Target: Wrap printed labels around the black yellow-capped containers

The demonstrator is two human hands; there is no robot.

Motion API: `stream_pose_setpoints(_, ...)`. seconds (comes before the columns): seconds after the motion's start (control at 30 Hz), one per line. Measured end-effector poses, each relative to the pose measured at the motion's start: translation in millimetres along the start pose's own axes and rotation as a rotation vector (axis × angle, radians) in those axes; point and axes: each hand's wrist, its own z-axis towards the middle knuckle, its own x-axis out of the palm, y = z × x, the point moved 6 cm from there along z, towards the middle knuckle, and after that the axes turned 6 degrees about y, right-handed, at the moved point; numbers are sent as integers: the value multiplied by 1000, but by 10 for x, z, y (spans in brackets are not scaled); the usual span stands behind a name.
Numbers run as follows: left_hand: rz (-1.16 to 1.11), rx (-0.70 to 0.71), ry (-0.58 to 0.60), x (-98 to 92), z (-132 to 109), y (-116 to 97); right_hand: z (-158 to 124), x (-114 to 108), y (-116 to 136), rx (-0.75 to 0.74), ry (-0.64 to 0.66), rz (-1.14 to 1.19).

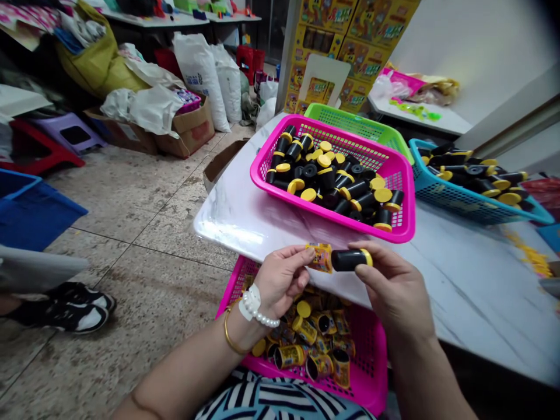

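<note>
Between finger and thumb, my left hand (284, 271) pinches a printed yellow sleeve (322, 258). My right hand (391, 286) grips a small black canister (345, 260) by its yellow-capped end. The canister lies sideways, its black end right at the sleeve's opening; whether it has entered cannot be made out. Below my hands, a pink basket (370, 373) on my lap holds several canisters wrapped in printed yellow sleeves (291, 356). On the table just beyond, another pink basket (332, 224) is heaped with bare black canisters with yellow caps (356, 189).
The marble-patterned table (231, 219) also bears a green basket (363, 123) and a blue basket (464, 204) of black canisters. Yellow printed boxes (367, 52) are stacked behind. At left are a blue bin (39, 210), a person's shoe (74, 309), cartons (188, 128) and white sacks (199, 76).
</note>
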Motion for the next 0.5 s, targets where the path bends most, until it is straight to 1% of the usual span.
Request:
stream_pose_setpoints(0.1,-18,12,7,14,-8,-6,18,51,-15,-21,19,-63)
stream_pose_setpoints(0.23,-38,21,30,13,-10,13,-35,47,87,-106,-94,-330)
stream_pose_setpoints(0.27,-38,22,33,11,-8,23,-57,64,109,-127,-117,-366)
stream_pose_setpoints(0.33,-25,20,38,8,-3,44,-93,126,115,-138,-125,-338)
stream_pose_setpoints(0.43,-3,13,54,2,-1,58,-120,218,57,-91,-101,-209)
stream_pose_setpoints(0.5,-4,12,61,-9,-7,48,-136,228,22,-77,-102,-223)
